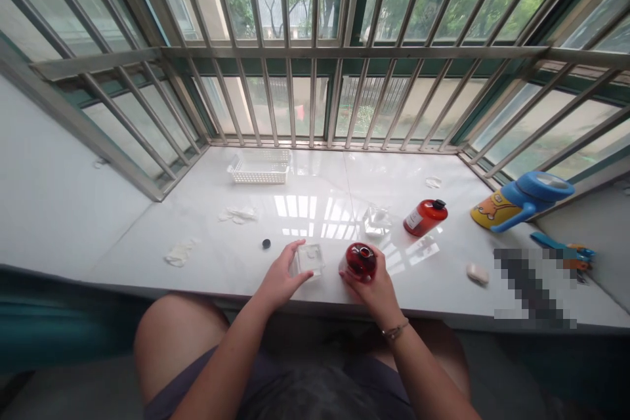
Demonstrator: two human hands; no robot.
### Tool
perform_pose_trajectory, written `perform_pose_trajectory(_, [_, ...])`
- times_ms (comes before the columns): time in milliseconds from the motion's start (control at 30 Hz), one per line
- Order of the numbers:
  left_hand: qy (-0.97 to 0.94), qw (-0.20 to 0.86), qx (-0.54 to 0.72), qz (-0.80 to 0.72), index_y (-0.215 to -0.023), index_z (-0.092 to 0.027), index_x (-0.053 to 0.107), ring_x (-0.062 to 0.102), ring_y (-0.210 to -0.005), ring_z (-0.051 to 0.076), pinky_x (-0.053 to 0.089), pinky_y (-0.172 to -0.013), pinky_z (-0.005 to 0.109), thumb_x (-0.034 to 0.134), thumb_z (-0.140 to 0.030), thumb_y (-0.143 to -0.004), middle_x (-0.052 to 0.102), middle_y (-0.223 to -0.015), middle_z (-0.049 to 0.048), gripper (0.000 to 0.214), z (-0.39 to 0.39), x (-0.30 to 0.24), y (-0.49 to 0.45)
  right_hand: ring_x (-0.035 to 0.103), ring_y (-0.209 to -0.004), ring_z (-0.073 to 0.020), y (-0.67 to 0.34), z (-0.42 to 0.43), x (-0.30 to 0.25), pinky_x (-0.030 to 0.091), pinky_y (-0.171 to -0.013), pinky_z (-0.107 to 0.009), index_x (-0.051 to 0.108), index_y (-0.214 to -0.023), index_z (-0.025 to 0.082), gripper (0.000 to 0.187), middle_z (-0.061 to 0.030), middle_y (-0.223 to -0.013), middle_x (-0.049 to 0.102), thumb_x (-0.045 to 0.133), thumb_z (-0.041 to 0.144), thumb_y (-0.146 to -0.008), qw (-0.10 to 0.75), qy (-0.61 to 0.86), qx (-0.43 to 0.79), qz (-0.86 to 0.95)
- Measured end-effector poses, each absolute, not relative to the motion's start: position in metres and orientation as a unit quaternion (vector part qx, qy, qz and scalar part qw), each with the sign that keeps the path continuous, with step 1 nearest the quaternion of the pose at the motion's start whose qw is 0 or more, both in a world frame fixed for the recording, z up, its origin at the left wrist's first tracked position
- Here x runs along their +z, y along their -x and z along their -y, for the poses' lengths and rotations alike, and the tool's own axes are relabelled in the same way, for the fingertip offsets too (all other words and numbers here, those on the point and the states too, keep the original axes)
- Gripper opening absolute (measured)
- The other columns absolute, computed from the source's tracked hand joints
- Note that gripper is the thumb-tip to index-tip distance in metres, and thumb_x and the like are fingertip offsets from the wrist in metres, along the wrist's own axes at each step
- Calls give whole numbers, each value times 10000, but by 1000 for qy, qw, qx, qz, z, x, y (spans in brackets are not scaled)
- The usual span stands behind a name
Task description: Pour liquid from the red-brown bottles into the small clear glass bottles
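Note:
My left hand [281, 279] grips a small clear square container [309, 258] that rests on the white windowsill [207, 236]. My right hand [370, 282] is wrapped round an upright red bottle [361, 260] whose mouth is uncapped. A small black cap [266, 243] lies on the sill to the left of the container. A second red bottle [425, 216] with a black cap lies on its side further back on the right. Another clear container [377, 220] stands behind the open bottle.
A white plastic basket [259, 167] stands at the back near the window bars [315, 92]. Crumpled white wipes [180, 253] lie on the left. A blue and yellow toy-like object [522, 200] and a small pale object [477, 272] lie on the right.

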State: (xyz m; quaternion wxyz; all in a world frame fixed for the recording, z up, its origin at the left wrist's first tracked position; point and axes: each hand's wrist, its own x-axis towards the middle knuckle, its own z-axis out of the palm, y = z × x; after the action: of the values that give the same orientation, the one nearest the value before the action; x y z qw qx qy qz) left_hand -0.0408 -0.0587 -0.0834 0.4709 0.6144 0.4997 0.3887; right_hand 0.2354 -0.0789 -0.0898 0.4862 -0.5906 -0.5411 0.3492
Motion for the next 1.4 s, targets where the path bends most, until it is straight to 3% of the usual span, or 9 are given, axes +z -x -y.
perform_pose_trajectory(167, [-610, 481, 358, -518, -1624, -292, 473, 397, -1618, 388, 327, -1344, 570, 862, -492, -855, 444, -1729, 127, 885, 60, -77, 58, 737, -1174, -325, -232, 79, -99, 597, -1053, -529, 478, -1463, 288, 872, -129, -1401, 678, 918, 566, -763, 479, 575, 361, 557])
perform_pose_trajectory(233, [-602, 457, 376, -536, -1610, -287, 486, 418, -1606, 388, 371, -1324, 563, 802, -526, -901, 433, -1735, 121, 812, 60, -73, 68, 739, -1179, -322, -230, 79, -103, 595, -1063, -526, 469, -1478, 285, 869, -127, -1403, 679, 906, 558, -778, 481, 571, 362, 557])
perform_pose_trajectory(367, [-591, 286, 409, -634, -1464, -239, 599, 643, -1398, 358, 533, -1186, 540, 667, -510, -979, 591, -1572, 145, 559, 51, -68, 94, 737, -1189, -324, -228, 79, -109, 598, -1065, -524, 456, -1497, 278, 880, -134, -1421, 673, 895, 561, -788, 485, 573, 349, 560])
perform_pose_trajectory(467, [-617, 153, 343, -692, -1365, -193, 656, 626, -1363, 388, 489, -1201, 587, 701, -428, -924, 653, -1461, 172, 502, 37, -71, 111, 731, -1212, -333, -227, 78, -114, 598, -1070, -537, 455, -1499, 274, 892, -144, -1439, 664, 893, 578, -783, 488, 573, 338, 566])
perform_pose_trajectory(567, [-649, 104, 280, -700, -1269, -168, 701, 572, -1384, 399, 424, -1239, 581, 705, -351, -887, 681, -1407, 181, 424, 25, -74, 119, 731, -1221, -345, -228, 77, -117, 597, -1069, -549, 461, -1499, 262, 895, -153, -1432, 672, 888, 588, -784, 485, 572, 322, 578])
perform_pose_trajectory(767, [-650, 113, 263, -704, -1045, -210, 751, 656, -1173, 343, 505, -1118, 503, 671, -299, -886, 767, -1194, 125, 199, 17, -70, 115, 734, -1227, -337, -227, 77, -114, 596, -1071, -533, 459, -1499, 261, 863, -147, -1427, 679, 876, 568, -809, 486, 562, 310, 593])
perform_pose_trajectory(967, [-644, 216, 288, -675, -1158, -243, 757, 689, -732, 210, 590, -750, 348, 712, -429, -910, 768, -886, 18, 313, 27, -24, 87, 728, -1259, -331, -226, 76, -112, 593, -1091, -516, 457, -1511, 267, 876, -137, -1441, 684, 888, 538, -798, 492, 561, 299, 595])
perform_pose_trajectory(1167, [-796, 219, 296, -480, -1172, -243, 747, 654, -779, 171, 579, -778, 317, 691, -279, -949, 723, -1012, 42, 233, 38, 32, 16, 710, -1286, -329, -223, 76, -110, 577, -1118, -520, 454, -1510, 260, 860, -149, -1464, 658, 884, 523, -812, 505, 553, 290, 596])
perform_pose_trajectory(1400, [-866, 231, 204, -394, -1184, -238, 736, 693, -949, 231, 601, -885, 358, 651, -219, -993, 664, -1105, 70, 209, 27, 41, -43, 716, -1256, -318, -223, 76, -109, 608, -1074, -515, 440, -1511, 289, 822, -123, -1443, 666, 863, 504, -840, 506, 544, 297, 600])
